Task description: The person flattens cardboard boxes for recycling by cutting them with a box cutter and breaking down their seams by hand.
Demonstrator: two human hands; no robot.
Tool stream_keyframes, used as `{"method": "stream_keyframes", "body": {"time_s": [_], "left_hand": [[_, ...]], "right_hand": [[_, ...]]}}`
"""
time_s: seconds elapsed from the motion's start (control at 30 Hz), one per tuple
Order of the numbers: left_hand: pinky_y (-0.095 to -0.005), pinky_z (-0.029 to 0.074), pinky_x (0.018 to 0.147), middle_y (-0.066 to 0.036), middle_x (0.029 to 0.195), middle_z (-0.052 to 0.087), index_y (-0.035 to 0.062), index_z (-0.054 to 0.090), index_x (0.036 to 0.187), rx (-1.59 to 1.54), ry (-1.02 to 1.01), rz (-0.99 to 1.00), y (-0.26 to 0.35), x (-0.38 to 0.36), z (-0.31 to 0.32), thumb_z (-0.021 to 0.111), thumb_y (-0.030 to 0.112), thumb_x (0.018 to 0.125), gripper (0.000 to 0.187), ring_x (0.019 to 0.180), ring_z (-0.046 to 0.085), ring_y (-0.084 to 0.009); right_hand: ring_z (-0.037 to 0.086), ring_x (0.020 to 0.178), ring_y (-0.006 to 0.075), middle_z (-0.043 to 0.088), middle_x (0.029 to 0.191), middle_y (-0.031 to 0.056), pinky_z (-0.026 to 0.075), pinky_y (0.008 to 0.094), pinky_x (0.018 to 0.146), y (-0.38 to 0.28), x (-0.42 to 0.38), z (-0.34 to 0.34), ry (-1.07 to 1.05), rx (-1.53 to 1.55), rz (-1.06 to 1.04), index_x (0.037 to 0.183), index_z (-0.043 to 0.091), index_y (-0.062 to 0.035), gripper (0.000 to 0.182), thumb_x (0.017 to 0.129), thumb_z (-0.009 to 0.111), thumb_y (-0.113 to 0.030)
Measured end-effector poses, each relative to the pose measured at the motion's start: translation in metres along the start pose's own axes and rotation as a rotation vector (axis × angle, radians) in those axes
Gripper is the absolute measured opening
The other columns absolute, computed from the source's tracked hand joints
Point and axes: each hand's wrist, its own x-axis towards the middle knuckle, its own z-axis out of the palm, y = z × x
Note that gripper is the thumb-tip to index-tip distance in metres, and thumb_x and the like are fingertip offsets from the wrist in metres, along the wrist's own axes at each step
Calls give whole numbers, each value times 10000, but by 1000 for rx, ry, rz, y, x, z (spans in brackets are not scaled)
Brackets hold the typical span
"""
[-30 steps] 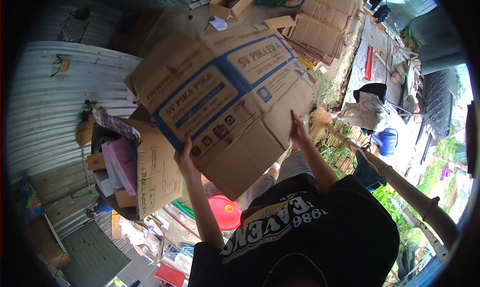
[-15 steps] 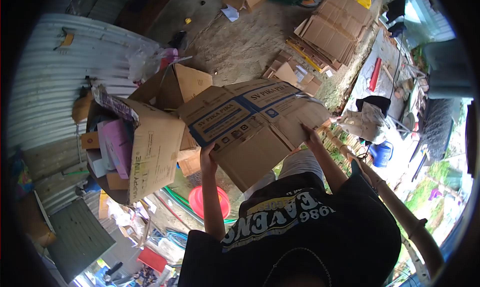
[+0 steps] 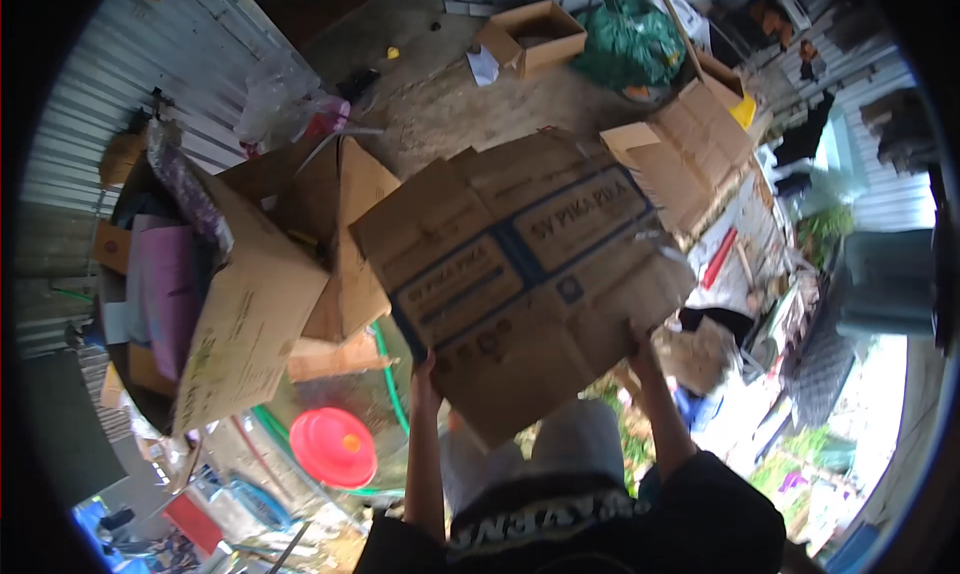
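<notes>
A flattened brown cardboard box (image 3: 500, 374) with blue bands and printed lettering is held up in front of my body. My left hand (image 3: 425, 376) grips its lower left edge, and my right hand (image 3: 637, 349) grips the lower right edge. Part of the fingers of each hand is hidden by the cardboard. To the left stands a large open carton (image 3: 250, 339) with pink and white boxes inside it. Between it and the held cardboard is another open brown box (image 3: 360, 204).
A stack of flattened cardboard (image 3: 690, 159) lies at the upper right. Farther back are an open box (image 3: 550, 44) and a green bag (image 3: 630, 39). A red plastic lid or basin (image 3: 330, 448) and a green hose (image 3: 393, 384) lie at lower left. Corrugated metal sheeting (image 3: 100, 84) stands at left.
My view has tilted up, showing more of the ground behind. The cardboard stays in both hands, now spread wider and held farther out from my body.
</notes>
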Motion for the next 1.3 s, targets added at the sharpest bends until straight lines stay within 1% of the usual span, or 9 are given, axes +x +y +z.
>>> {"method": "stream_keyframes", "body": {"time_s": [0.1,0.17,0.23,0.33,0.5,0.6,0.83,1.0,1.3], "left_hand": [[-388,391,933,-85,1231,470,51,411,1243,-41,83,42,-56,56,-61,595,165,788,504,1131,456,-218],[-320,477,733,-53,1063,553,76,466,1176,126,230,33,-116,100,-112,611,112,760,442,922,558,-162],[-190,308,376,61,687,497,122,547,934,257,430,-58,-178,144,-179,585,51,764,188,469,399,-25],[-252,411,686,-5,861,590,70,582,942,196,517,-96,-241,198,-262,608,82,770,175,782,533,-104],[-268,427,435,-32,793,569,33,557,956,420,728,-382,-272,238,-328,577,42,788,169,614,559,-154],[-311,470,606,-39,894,595,118,490,1103,854,514,-649,-292,250,-385,550,162,843,270,765,585,-153],[-634,246,908,-156,1375,239,175,69,1361,585,534,-557,-310,276,-380,631,438,752,870,1264,257,-336],[-563,371,812,-113,1280,384,150,181,1337,514,648,-504,-319,300,-396,671,394,732,816,1157,390,-288],[-308,410,807,-131,1007,554,-12,462,1115,739,742,-289,-344,285,-441,696,267,739,524,963,515,-203]], "right_hand": [[457,1121,230,459,1237,81,391,371,960,56,77,-15,-53,-5,87,1256,374,-45,496,813,594,-85],[472,1102,227,473,1212,75,414,377,932,118,158,-55,-85,-21,104,1251,384,-50,484,816,594,-89],[486,1076,215,489,1179,66,425,366,899,194,223,-109,28,-89,156,1247,390,-43,514,798,629,-118],[498,1034,200,512,1146,68,434,336,846,272,278,-113,268,-304,117,1221,412,-5,585,732,708,-128],[493,1039,230,460,1204,115,439,333,860,394,351,-175,315,-382,123,1226,380,2,607,730,713,-107],[488,1045,247,451,1207,138,426,351,872,390,337,-155,410,-498,106,1231,372,-13,614,734,714,-125],[531,942,226,515,1099,62,483,374,683,404,348,-188,459,-499,491,1226,331,-92,599,751,693,-140],[521,883,186,486,1097,32,479,367,602,452,332,-221,496,-565,189,1213,296,-175,570,774,651,-94],[472,554,118,500,782,-22,403,256,425,473,359,-272,511,-471,326,1088,377,-167,444,750,648,-69]]}}
